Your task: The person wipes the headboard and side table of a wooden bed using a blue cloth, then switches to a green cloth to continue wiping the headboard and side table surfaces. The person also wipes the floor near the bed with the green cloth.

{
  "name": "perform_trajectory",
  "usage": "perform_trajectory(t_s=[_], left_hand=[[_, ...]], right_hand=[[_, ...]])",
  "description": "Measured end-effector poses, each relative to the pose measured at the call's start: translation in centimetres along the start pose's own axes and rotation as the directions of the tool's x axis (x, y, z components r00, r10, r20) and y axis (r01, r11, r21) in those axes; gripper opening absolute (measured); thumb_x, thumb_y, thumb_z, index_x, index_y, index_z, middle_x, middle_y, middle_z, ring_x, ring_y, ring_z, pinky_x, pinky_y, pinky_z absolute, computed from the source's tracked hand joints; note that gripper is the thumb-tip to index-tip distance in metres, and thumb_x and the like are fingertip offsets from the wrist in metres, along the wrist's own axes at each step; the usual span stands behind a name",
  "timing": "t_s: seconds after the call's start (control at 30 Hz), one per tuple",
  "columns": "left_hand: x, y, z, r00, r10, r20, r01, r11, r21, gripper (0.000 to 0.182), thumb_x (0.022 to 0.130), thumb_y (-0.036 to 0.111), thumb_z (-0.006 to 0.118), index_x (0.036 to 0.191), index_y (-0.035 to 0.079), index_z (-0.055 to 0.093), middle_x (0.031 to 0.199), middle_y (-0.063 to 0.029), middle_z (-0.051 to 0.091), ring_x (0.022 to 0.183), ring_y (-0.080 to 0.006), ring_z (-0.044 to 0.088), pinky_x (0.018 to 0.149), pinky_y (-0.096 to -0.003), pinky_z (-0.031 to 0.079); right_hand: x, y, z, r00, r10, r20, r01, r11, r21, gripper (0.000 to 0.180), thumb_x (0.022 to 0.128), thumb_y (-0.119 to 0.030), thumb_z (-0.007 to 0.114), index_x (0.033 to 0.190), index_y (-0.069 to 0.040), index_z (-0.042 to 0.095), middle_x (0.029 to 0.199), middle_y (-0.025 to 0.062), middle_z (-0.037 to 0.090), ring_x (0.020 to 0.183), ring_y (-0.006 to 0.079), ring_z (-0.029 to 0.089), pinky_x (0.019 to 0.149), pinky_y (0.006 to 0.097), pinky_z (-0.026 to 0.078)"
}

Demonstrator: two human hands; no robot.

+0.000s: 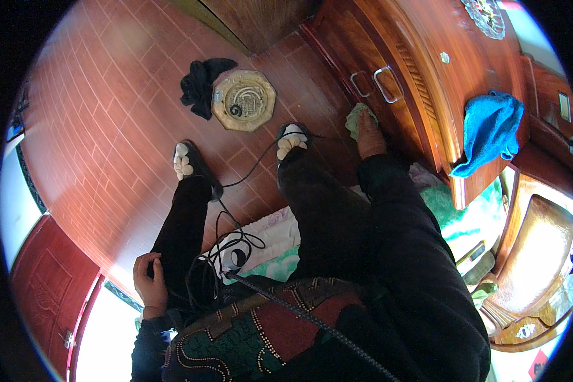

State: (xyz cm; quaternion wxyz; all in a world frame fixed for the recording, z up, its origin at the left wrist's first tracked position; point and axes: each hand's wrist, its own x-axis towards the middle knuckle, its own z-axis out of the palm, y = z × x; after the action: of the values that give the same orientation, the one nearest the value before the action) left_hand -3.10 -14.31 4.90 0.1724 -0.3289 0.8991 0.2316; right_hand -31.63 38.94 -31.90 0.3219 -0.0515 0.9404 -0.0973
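Note:
My right hand (369, 134) presses a pale green cloth (355, 125) against the lower front of the polished wooden cabinet (413, 102), below two metal pull handles (387, 84). Fingertips are partly sunk in the cloth. My left hand (149, 281) rests by my left thigh, loosely curled, thumb apart from the fingers, with nothing visible in it. A blue towel (489, 131) drapes over the edge of the cabinet top, above and to the right of my right hand.
An octagonal stand (243, 125) with a round recess sits on the tiled floor (124, 119), a black cloth (203, 86) beside it. Black cable (248, 175) runs past my shoes. A glass dish (484, 18) stands on the cabinet. Behind is a wooden chair (535, 248).

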Motion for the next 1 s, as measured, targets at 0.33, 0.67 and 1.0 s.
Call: perform_trajectory(t_s=[0.33, 0.67, 1.0], left_hand=[[-0.1, -0.2, 0.0, 1.0, -0.017, 0.004, 0.017, 1.0, -0.012, 0.011, 0.093, 0.01, 0.062, 0.096, 0.001, 0.068, 0.1, -0.0114, 0.067, 0.098, -0.0253, 0.064, 0.092, -0.0352, 0.049], [0.0, -0.2, -0.1, 0.999, -0.031, 0.017, 0.031, 1.0, 0.005, 0.013, 0.094, 0.013, 0.062, 0.097, 0.002, 0.069, 0.101, -0.0115, 0.067, 0.101, -0.0265, 0.064, 0.094, -0.0365, 0.048], [0.2, 0.2, -0.2, 0.999, -0.033, 0.016, 0.033, 0.999, -0.012, 0.013, 0.094, 0.013, 0.062, 0.096, 0.001, 0.068, 0.099, -0.0118, 0.067, 0.099, -0.0261, 0.063, 0.093, -0.0362, 0.048]], right_hand=[[-5.3, 2.3, 0.6, 0.958, 0.285, -0.022, -0.268, 0.921, 0.285, 0.057, 0.109, -0.042, 0.031, 0.153, -0.006, 0.037, 0.15, 0.0226, 0.048, 0.136, 0.0399, 0.047, 0.115, 0.0426, 0.036], [-3.2, 7.5, 9.9, 0.888, 0.334, -0.316, -0.352, 0.936, -0.002, 0.043, 0.104, -0.033, 0.041, 0.127, -0.001, 0.06, 0.115, 0.023, 0.067, 0.099, 0.0377, 0.064, 0.08, 0.0515, 0.052], [-3.2, 7.1, 5.8, 0.978, 0.193, -0.081, -0.209, 0.874, -0.438, 0.033, 0.1, -0.028, 0.049, 0.111, -0.004, 0.068, 0.11, 0.0221, 0.069, 0.098, 0.0341, 0.069, 0.083, 0.0507, 0.057]])
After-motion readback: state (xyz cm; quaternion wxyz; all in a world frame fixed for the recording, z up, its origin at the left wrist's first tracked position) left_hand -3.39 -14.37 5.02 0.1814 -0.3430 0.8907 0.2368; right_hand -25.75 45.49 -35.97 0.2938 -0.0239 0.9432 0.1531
